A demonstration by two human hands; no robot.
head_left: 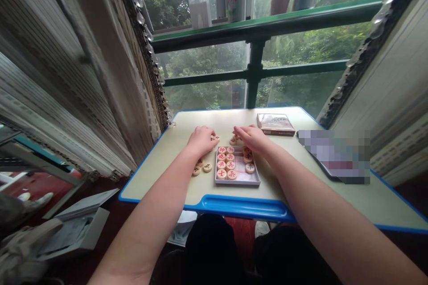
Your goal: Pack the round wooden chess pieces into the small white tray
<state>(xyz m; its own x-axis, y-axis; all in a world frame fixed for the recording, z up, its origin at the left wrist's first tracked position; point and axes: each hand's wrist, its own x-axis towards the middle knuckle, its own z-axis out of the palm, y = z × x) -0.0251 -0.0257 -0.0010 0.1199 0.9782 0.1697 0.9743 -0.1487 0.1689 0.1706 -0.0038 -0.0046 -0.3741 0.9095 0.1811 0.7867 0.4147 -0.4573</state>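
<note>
Wooden Chinese chess pieces lie on a small cream table [160,164] around a shallow box tray [241,182]. My left hand [201,139] is past the tray's far left corner, its bent fingers closed at a Chinese chess piece [217,138]. Beyond the far right corner, my right hand [253,137] reaches leftward with fingers stretched over a black-marked piece [233,141]; its thumb is hidden. Red-marked pieces [230,166] fill two columns on the tray's left. Along its right side lie black-marked pieces [249,168], partly covered by my right hand. Loose pieces [207,167] rest left of the tray.
A flat box [276,124] lies at the table's back right, near a blurred-out dark device [331,158]. The table has a blue front groove [245,205]. Cans and cups stand on the green window ledge [267,26]. Curtains [110,75] hang on both sides.
</note>
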